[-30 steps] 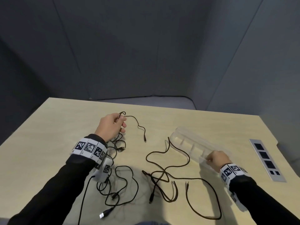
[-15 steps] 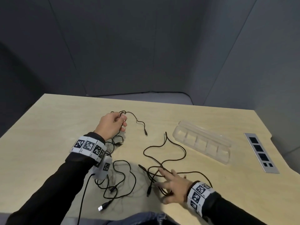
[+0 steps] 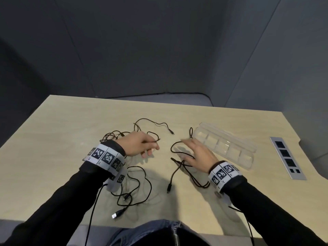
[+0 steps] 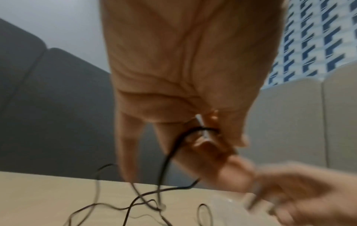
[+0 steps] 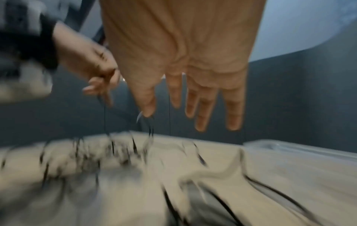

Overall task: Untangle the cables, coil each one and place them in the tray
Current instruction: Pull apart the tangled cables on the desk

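Note:
Several thin black cables [image 3: 138, 176] lie tangled across the wooden table [image 3: 53, 139]. My left hand [image 3: 140, 145] is raised above the table and pinches one black cable [image 4: 173, 149] near its plug between thumb and fingers; the cable hangs down from it. My right hand [image 3: 197, 153] hovers with straight, spread fingers [image 5: 201, 107] over the right-hand tangle [image 3: 179, 167], just left of the clear plastic tray [image 3: 248, 150]. It holds nothing. The tray has several compartments with no cable in them.
A grey socket panel [image 3: 287, 155] is set into the table at the far right. A loose USB plug [image 3: 116, 214] lies near the front edge. Grey partition walls stand behind the table.
My right hand left the tray, dropped to the tangle near the front edge, then moved up toward my left hand. My left hand lifted its cable and shifted to the right.

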